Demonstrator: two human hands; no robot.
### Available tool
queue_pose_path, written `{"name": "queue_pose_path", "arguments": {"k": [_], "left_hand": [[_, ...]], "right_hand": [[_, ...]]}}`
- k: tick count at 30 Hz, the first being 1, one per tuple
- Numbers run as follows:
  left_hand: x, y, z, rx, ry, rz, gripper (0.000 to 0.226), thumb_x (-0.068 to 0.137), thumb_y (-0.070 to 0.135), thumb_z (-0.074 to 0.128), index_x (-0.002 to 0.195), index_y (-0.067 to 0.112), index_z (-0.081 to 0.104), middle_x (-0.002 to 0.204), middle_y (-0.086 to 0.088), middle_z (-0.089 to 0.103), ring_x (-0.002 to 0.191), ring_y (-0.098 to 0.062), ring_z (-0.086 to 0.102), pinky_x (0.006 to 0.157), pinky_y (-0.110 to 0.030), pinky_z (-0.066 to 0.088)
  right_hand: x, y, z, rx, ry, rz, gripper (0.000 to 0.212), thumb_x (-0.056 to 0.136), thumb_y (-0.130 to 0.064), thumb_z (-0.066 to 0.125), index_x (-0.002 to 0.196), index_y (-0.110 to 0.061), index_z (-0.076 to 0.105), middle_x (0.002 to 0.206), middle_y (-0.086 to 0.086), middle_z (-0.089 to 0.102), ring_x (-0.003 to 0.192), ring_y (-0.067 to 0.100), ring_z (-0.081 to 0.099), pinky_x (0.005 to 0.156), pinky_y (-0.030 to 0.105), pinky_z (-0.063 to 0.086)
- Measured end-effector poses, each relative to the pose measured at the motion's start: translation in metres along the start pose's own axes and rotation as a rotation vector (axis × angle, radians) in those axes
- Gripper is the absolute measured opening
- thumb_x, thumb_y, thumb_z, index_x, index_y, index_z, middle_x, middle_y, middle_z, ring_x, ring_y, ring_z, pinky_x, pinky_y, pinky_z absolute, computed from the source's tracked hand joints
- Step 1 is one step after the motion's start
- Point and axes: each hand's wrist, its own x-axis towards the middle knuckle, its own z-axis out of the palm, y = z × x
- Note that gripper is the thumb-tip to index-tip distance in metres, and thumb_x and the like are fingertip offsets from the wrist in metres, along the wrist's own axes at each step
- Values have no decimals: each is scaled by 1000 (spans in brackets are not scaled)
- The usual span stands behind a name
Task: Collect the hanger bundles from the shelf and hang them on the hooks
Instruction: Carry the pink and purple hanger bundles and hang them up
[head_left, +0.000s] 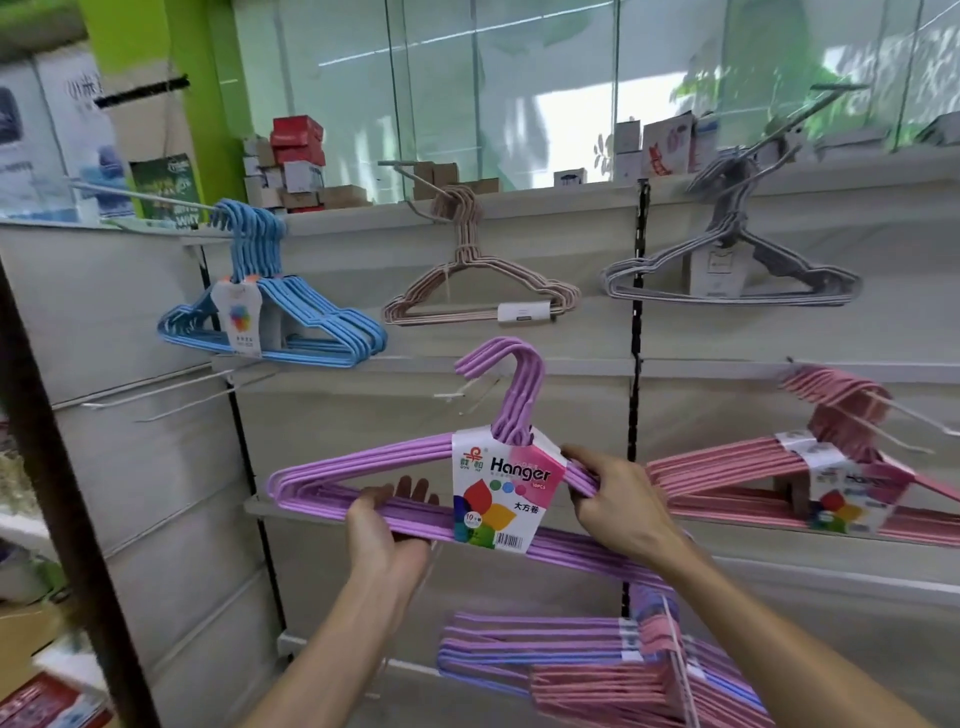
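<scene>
A purple hanger bundle (363, 467) with a white "Hanger" label is held up in front of the shelf wall. My left hand (387, 525) grips its bottom bar from below. My right hand (618, 499) grips its right shoulder. Its hook tops sit beside a white wall hook (467, 392), and I cannot tell whether they touch. Blue (311, 322), beige (483, 291) and grey (727, 265) bundles hang on upper hooks. A pink bundle (779, 478) hangs at the right. More purple and pink bundles (597, 660) lie lower down.
Bare metal hooks (171, 387) stick out of the panel at the left. A dark post (62, 493) stands at the near left. Boxes (298, 161) line the top ledge before a glass wall. Black upright rails (636, 332) divide the shelf panels.
</scene>
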Motion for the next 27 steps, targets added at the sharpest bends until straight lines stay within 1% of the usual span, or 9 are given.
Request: {"name": "queue_pose_path", "arguments": {"k": [2, 4, 8, 11, 16, 20, 23, 27], "left_hand": [[15, -1, 5, -11, 10, -3, 14, 94, 8, 44, 103, 8, 55, 90, -9, 62, 83, -23, 61, 71, -39, 51], [30, -3, 7, -24, 19, -11, 14, 96, 9, 43, 102, 8, 55, 91, -9, 62, 84, -24, 62, 69, -40, 50], [61, -7, 4, -50, 31, -16, 14, 95, 9, 41, 102, 8, 54, 94, -10, 63, 84, -25, 62, 66, -41, 49], [83, -10, 1, -55, 37, -24, 20, 93, 7, 42, 110, 8, 52, 100, -11, 64, 87, -26, 63, 69, -42, 50], [121, -14, 1, -65, 52, -50, 15, 92, 6, 41, 102, 9, 51, 99, -10, 64, 86, -27, 64, 70, -42, 51], [149, -13, 5, -50, 67, -73, 12, 93, 7, 41, 95, 9, 53, 101, -11, 65, 87, -27, 65, 76, -42, 53], [169, -14, 10, -33, 55, -87, 10, 95, 8, 43, 93, 10, 52, 102, -12, 65, 91, -28, 65, 89, -44, 51], [194, -19, 10, -25, 50, -129, 12, 95, 10, 43, 92, 10, 55, 94, -9, 64, 85, -27, 63, 93, -43, 51]], "right_hand": [[19, 5, 10, 0, -25, -7, 64, 77, -15, 53, 132, -48, 48, 107, -7, 74, 100, 29, 66, 74, 37, 53], [34, 10, 19, -3, -38, -16, 63, 77, -15, 52, 131, -48, 47, 105, -8, 74, 97, 29, 66, 72, 36, 52], [57, 21, 35, -14, -52, -30, 65, 76, -14, 52, 133, -46, 47, 107, -7, 74, 99, 29, 66, 74, 36, 51], [69, 27, 43, -28, -71, -20, 69, 74, -13, 51, 136, -44, 46, 110, -5, 73, 102, 31, 65, 78, 37, 52], [92, 34, 56, -48, -81, 13, 73, 71, -12, 49, 137, -42, 46, 111, -4, 73, 99, 31, 65, 80, 41, 54], [110, 36, 65, -100, -83, 50, 71, 74, -9, 50, 138, -40, 47, 110, -2, 73, 97, 31, 65, 78, 39, 53], [122, 39, 72, -110, -73, 78, 71, 75, -8, 50, 139, -38, 47, 112, -1, 72, 97, 31, 65, 77, 38, 52], [135, 45, 82, -136, -70, 108, 72, 74, -9, 48, 139, -41, 46, 117, -3, 70, 105, 32, 62, 74, 37, 44]]}}
